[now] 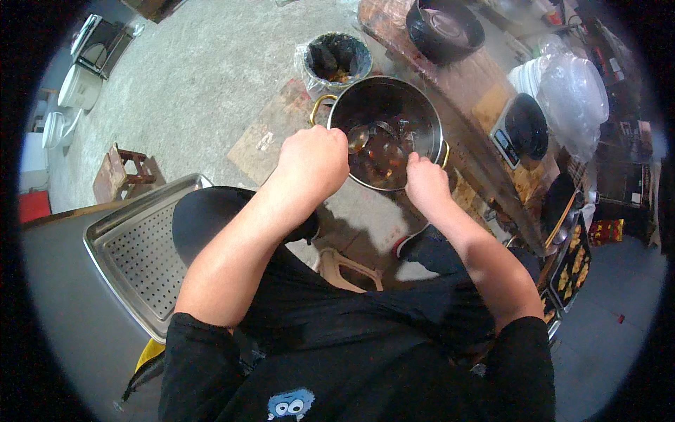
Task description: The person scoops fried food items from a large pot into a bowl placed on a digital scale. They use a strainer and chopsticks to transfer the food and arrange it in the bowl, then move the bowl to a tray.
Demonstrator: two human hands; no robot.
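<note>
A deep dark pot with a steel rim and brass-coloured handles is in front of me. Dark brown liquid with pieces in it covers its bottom. My left hand is curled in a fist over the pot's left rim, right beside the round bowl of a ladle inside. Any handle in that fist is hidden by the hand itself. My right hand is over the near right rim, fingertips inside the pot, close to the right handle. What these fingers hold cannot be made out.
A lined bin stands just beyond the pot. The wooden table at right bears a black pan, a scale and bagged white containers. Left are a perforated steel tray and a stool. Food trays lie right.
</note>
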